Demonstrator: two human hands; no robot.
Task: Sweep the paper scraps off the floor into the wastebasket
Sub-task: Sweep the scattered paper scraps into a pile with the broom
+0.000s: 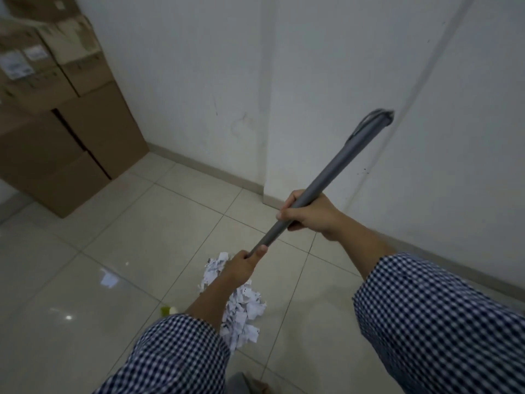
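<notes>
The fingers (294, 201) of the right hand (311, 214) are curled round the grey broom handle (341, 160), gripping it high up, with the thumb laid along the shaft. Lower down, the left hand (241, 265) grips the same handle, fingers wrapped round it and the thumb pressed against its side. The handle slants from the upper right, where its capped end shows blurred against the white wall (312, 66), down toward the middle; its lower part and the broom head are hidden behind the left hand and forearm. Both arms wear blue-and-white checked sleeves (440, 322) pushed back from the wrists. The paper scraps (247, 305) lie in one heap on the glossy tiled floor (113, 237), directly beneath the left hand and forearm. A small yellow-green bit (167, 310) sits on the floor just left of that sleeve. Stacked cardboard boxes (71, 137) stand in the far left corner against the wall.
</notes>
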